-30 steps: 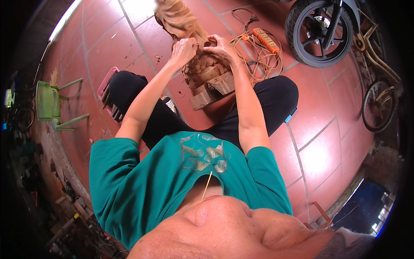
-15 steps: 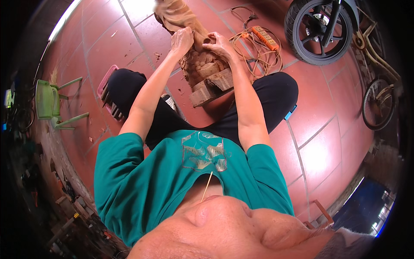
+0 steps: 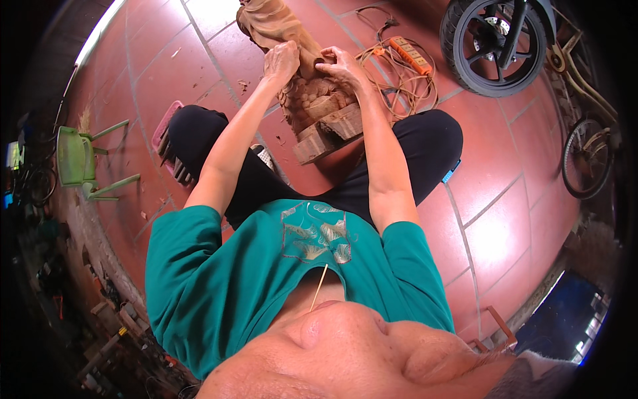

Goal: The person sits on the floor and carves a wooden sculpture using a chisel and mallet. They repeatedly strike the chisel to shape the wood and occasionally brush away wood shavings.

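A brown wood carving (image 3: 324,100) stands in front of my crossed legs, with smooth drapery-like folds at its far end, rounded lumps lower down and a rough block base nearest me. My left hand (image 3: 282,61) is closed against its left side, knuckles up; whatever the fingers grip is hidden. My right hand (image 3: 343,68) rests on the opposite side, fingers bent and thumb pressed in towards the wood. Anything small between those fingers cannot be made out.
Right of the carving lie an orange power strip (image 3: 411,56) and its coiled cord (image 3: 407,93). Beyond is a motorbike wheel (image 3: 458,63); a bicycle wheel (image 3: 588,159) stands far right. A green chair (image 3: 74,156) and a pink stool (image 3: 161,133) are at left. Wood chips dot the tiled floor (image 3: 492,199).
The whole view has shifted very slightly. Both hands stay at the same part of the carving; the right hand's fingers have moved only a little.
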Demonstrator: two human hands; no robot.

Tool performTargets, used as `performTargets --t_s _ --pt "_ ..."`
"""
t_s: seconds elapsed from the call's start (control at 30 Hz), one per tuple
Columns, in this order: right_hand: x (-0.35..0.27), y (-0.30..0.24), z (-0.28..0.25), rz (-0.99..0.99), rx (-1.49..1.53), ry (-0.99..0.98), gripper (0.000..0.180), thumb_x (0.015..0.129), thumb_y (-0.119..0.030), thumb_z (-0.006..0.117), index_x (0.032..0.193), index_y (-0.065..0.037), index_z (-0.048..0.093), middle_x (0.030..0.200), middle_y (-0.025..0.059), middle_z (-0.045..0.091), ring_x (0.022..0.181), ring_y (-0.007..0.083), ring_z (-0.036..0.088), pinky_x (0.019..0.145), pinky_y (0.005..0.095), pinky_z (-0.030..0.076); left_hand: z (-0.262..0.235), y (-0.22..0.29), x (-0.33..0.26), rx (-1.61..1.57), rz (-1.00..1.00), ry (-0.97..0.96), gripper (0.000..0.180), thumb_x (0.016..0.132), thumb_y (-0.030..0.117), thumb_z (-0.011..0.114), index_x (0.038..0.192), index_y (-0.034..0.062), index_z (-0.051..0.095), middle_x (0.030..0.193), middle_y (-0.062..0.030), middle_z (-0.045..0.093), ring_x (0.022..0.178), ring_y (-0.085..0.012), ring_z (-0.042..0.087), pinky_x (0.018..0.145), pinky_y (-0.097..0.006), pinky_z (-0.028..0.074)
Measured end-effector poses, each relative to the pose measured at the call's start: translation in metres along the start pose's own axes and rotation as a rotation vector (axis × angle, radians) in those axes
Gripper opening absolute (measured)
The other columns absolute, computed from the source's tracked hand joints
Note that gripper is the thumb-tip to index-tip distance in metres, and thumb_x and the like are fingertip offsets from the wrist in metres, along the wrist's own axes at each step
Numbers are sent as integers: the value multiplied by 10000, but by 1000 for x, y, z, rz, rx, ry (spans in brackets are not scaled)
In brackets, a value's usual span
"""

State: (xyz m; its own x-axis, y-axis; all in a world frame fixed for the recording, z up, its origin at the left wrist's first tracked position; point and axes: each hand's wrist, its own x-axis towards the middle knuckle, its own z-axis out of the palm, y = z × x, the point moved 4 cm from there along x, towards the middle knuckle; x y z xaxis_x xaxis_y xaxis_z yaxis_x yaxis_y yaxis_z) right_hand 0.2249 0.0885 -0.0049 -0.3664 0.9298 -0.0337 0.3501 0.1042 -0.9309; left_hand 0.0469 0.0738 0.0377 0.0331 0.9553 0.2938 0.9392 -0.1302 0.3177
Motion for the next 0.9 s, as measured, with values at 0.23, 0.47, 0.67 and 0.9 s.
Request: performTargets --t_s 0.23,0.47,0.67,0.9 --pt "7 10 -3 111 101 86 376 844 -110 615 1200 9 594 1108 179 679 1080 261 636 901 354 500 -14 14 -30 -299 73 -141 177 868 164 595 895 17 690 843 -214 694 809 -408 675 748 -493 532" --pt "12 13 -1 72 20 35 301 926 -94 587 1210 7 581 1161 113 638 1100 189 604 910 310 494 0 0 -9 -31 109 30 165 887 170 563 836 50 664 838 -192 690 811 -388 671 730 -491 516" --pt "14 23 0 41 71 79 333 860 -165 637 1156 -13 628 1091 150 702 1029 244 664 876 346 510 -16 16 -36 -259 137 -169 164 848 180 610 823 31 675 893 -212 682 832 -396 664 760 -498 516" --pt "5 -3 1 53 -17 52 317 921 -166 591 1199 -14 615 1091 128 684 979 195 640 836 327 510 -10 8 -27 -43 186 27 96 858 125 599 853 43 649 877 -168 691 857 -382 662 749 -469 510"
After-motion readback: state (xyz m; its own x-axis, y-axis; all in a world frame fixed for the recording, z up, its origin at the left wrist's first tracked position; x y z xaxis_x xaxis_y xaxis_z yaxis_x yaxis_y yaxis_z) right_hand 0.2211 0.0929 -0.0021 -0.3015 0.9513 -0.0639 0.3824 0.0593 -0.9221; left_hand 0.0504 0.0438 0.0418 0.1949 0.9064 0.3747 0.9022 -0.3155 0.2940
